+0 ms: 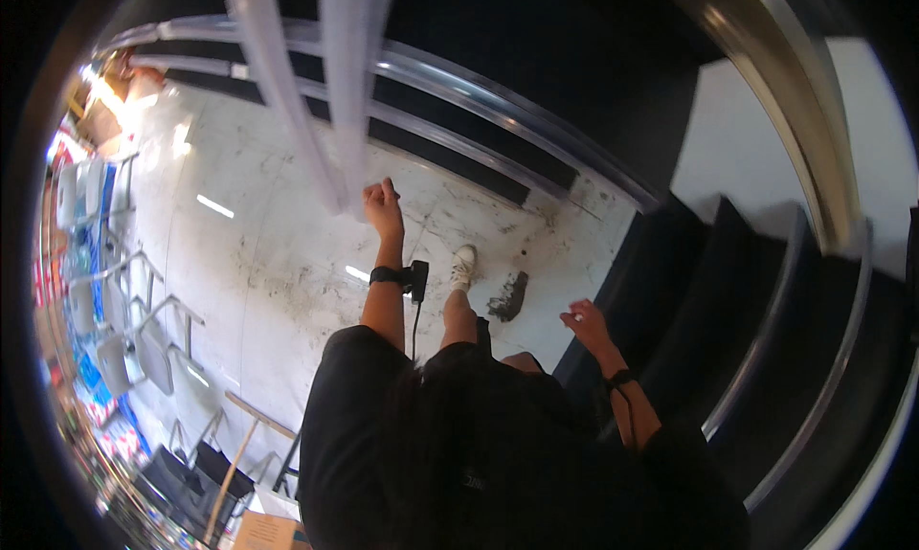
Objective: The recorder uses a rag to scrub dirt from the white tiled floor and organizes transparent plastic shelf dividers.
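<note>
My left hand [383,204] is raised over the floor with its fingers curled into a loose fist; no held thing shows. Just beside it in the picture are the lower ends of two long strips in translucent plastic [344,83]; contact is not visible. A black band with a small box [414,281] and a cable sits on my left forearm. My right hand [589,324] hangs nearest the dark tiers [668,263] at right, fingers bent and parted, with no clear object in it. Another black band [619,379] circles that wrist.
Dark tiers with clear plastic edging [459,83] cross the top. A dark, dirty oblong patch or object [510,299] lies on the stained pale floor [287,191] near my white shoe [464,263]. Chairs [118,356], a wooden T-shaped pole [233,471] and a cardboard box [266,532] stand left.
</note>
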`<state>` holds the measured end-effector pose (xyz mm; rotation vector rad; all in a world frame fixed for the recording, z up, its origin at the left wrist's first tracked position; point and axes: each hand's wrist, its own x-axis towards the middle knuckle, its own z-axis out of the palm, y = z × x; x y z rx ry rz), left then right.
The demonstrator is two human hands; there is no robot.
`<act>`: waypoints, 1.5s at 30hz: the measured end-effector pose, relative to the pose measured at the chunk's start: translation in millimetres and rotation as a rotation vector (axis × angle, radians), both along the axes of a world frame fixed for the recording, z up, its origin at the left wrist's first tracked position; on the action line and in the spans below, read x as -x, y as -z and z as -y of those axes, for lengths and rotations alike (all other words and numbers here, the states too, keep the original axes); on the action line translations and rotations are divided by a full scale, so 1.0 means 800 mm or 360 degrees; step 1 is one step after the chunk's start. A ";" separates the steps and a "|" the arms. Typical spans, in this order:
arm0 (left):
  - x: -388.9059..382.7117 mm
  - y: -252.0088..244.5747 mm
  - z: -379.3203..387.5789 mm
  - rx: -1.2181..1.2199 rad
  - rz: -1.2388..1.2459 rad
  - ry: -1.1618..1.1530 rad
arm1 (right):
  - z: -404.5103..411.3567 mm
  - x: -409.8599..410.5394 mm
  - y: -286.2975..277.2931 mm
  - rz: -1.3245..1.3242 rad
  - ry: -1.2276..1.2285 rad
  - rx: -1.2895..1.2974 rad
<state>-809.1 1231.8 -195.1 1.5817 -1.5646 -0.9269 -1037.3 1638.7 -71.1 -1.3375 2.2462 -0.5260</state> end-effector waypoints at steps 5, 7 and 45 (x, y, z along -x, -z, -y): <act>-0.036 0.079 -0.158 -0.0189 0.0516 0.0374 | -0.090 -0.023 -0.004 0.0397 0.0629 -0.0062; -0.079 0.078 -0.183 -0.0621 0.0066 0.0422 | -0.120 -0.039 -0.003 0.0697 0.0864 -0.0132; 0.070 0.875 -0.629 0.0804 0.0059 0.4175 | -0.253 -0.086 0.982 -0.0202 0.0650 0.0026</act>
